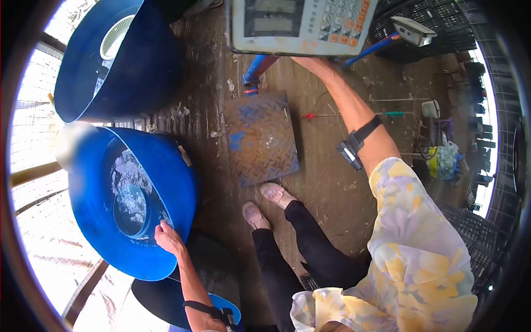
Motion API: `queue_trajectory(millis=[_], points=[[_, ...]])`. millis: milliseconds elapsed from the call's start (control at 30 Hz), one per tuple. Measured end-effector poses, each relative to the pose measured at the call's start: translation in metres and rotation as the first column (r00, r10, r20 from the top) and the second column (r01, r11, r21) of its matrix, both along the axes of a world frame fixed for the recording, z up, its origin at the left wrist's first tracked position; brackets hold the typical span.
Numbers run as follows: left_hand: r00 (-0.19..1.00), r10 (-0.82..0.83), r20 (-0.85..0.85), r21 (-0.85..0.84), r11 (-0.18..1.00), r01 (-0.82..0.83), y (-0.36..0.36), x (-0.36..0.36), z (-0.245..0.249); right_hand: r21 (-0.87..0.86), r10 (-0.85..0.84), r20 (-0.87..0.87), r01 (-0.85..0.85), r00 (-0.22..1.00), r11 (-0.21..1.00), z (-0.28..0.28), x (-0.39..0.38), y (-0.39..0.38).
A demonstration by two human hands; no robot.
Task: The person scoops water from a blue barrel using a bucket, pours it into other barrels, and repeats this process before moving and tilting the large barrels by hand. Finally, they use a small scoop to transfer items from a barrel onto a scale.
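Observation:
My left hand [168, 238] is inside the near side of a large blue tub [180, 171], its fingers closed together; what they hold, if anything, is too small to name. Beside it in the tub, a round blue container [131, 210] sits in water with pale reflections. My right hand [307, 63] reaches behind the scale's display unit [310, 47], and its fingers are hidden there. Below the display lies the scale's worn metal platform [263, 138], with blue paint patches, in front of my feet.
Another blue tub [141, 66] stands at the upper left, holding a white round item. A dark tub [210, 271] with a blue rim is at the lower left. Black crates [420, 27], a second display unit [412, 32] and plastic bags [447, 160] are on the right.

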State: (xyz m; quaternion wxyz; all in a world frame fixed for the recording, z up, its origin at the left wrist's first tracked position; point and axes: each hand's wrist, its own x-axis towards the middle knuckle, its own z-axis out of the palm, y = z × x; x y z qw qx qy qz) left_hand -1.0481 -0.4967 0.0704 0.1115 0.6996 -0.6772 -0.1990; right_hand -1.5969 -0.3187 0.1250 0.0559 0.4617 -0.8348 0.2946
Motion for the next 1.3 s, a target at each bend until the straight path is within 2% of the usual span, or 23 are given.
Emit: queue_trajectory(millis=[67,100,167,200,233,300,367,533,633,700,733,767,800,833,867,900,933,967,1000,1033,1100,1233,1300], points=[[0.997,-0.051,-0.05,0.03,0.998,0.053,-0.001,0.004,-0.002,0.164,-0.121,-0.161,0.148,0.98,0.975,-0.004,-0.008,0.025],[0.997,-0.05,-0.056,0.037,0.998,0.052,-0.001,0.005,-0.001,0.171,-0.119,-0.168,0.147,0.979,0.974,-0.003,-0.01,0.036],[0.998,-0.005,-0.056,0.071,0.997,0.009,0.0,0.001,0.003,0.036,-0.118,0.027,0.117,0.993,0.993,0.0,-0.015,0.043],[0.998,0.012,-0.067,0.093,0.996,-0.005,0.001,-0.004,0.01,0.088,-0.169,0.296,0.15,0.94,0.985,0.034,0.003,0.043],[0.998,0.024,-0.059,0.093,0.996,-0.018,0.002,-0.002,0.009,-0.04,-0.205,0.435,0.247,0.877,0.968,0.053,0.018,0.039],[0.998,-0.003,-0.067,0.018,1.0,0.004,0.001,0.0,0.001,-0.101,-0.21,0.524,0.305,0.825,0.947,0.029,-0.015,0.053],[1.0,0.024,-0.018,0.031,0.999,-0.023,0.0,-0.006,0.008,-0.04,-0.29,0.738,0.468,0.61,0.883,0.012,-0.044,0.057],[1.0,-0.006,-0.015,0.051,0.999,0.007,-0.001,-0.007,0.006,0.067,-0.444,0.758,0.62,0.478,0.782,-0.018,-0.081,0.072],[1.0,0.004,-0.022,0.08,0.997,-0.002,-0.002,-0.005,0.006,-0.069,-0.355,0.809,0.675,0.469,0.735,-0.025,-0.065,0.064],[0.998,0.009,-0.057,0.141,0.99,-0.001,-0.003,-0.003,0.004,-0.123,-0.45,0.699,0.713,0.556,0.69,-0.023,-0.055,0.051],[0.998,0.009,-0.056,0.141,0.99,-0.001,-0.004,-0.004,0.005,-0.033,-0.616,0.521,0.735,0.591,0.678,-0.023,-0.047,0.045],[0.998,0.006,-0.063,0.137,0.991,0.003,-0.005,-0.006,0.007,0.022,-0.611,0.571,0.734,0.547,0.678,-0.056,-0.062,0.06],[0.998,0.006,-0.068,0.134,0.991,0.004,-0.003,-0.007,0.008,0.018,-0.511,0.755,0.766,0.41,0.642,-0.064,-0.028,0.048],[0.998,0.01,-0.064,0.136,0.991,-0.001,-0.002,-0.006,0.008,-0.043,-0.415,0.803,0.737,0.428,0.675,-0.088,0.01,0.039],[0.994,0.022,-0.104,0.14,0.99,-0.007,-0.003,-0.005,0.006,0.051,-0.425,0.548,0.479,0.72,0.876,-0.135,0.033,0.036],[0.989,0.035,-0.145,0.147,0.989,-0.014,-0.004,-0.006,0.005,0.149,-0.288,0.21,0.261,0.934,0.954,-0.181,0.056,0.034],[0.985,0.066,-0.156,0.179,0.983,-0.038,-0.003,-0.01,0.01,0.372,-0.342,0.246,0.237,0.907,0.897,-0.201,0.085,0.02],[0.987,0.065,-0.147,0.179,0.983,-0.038,-0.003,-0.013,0.01,0.44,-0.36,0.287,0.212,0.888,0.873,-0.229,0.104,0.004],[0.982,0.084,-0.167,0.191,0.98,-0.051,-0.003,-0.012,0.009,0.562,-0.419,0.304,0.194,0.856,0.804,-0.225,0.125,-0.018],[0.976,0.107,-0.189,0.201,0.977,-0.068,-0.002,-0.012,0.009,0.579,-0.353,0.333,0.106,0.874,0.808,-0.242,0.135,-0.029],[0.978,0.128,-0.162,0.226,0.97,-0.089,-0.002,-0.013,0.009,0.547,-0.094,0.167,-0.013,0.981,0.837,-0.281,0.147,-0.046],[0.971,0.164,-0.175,0.205,0.97,-0.127,-0.002,-0.012,0.006,0.645,0.066,0.094,-0.112,0.993,0.756,-0.333,0.159,-0.064],[0.974,0.154,-0.167,0.18,0.976,-0.123,-0.001,-0.013,0.005,0.67,0.145,-0.045,-0.078,0.988,0.738,-0.357,0.159,-0.065]])
